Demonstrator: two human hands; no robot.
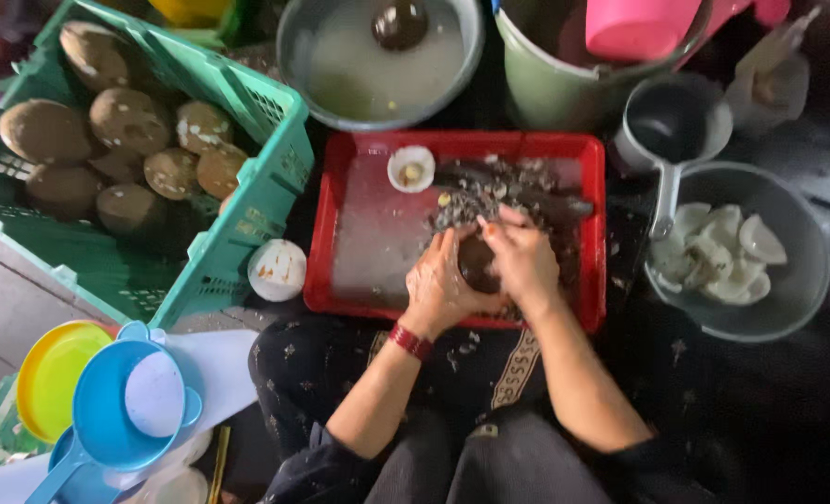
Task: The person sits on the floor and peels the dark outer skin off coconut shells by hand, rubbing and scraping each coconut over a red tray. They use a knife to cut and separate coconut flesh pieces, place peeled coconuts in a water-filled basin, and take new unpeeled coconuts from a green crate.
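Note:
A dark brown coconut piece [477, 262] sits between both my hands over the red plastic tray [359, 215]. My left hand [440, 285], with a red band at the wrist, cups it from the left. From the right, my right hand [524, 257] grips it with fingers curled over the top. Brown shell scraps [499, 191] are heaped in the tray just beyond my hands. A small white coconut piece [411, 169] lies at the tray's far edge.
A green crate [247, 201] of brown coconuts [130, 119] stands at left. A grey bowl [788, 299] of white coconut pieces [718, 252] is at right, beside a metal scoop [672, 126]. A basin of cloudy water [378, 61], green bucket [550, 79], and blue scoop [121, 401] surround me.

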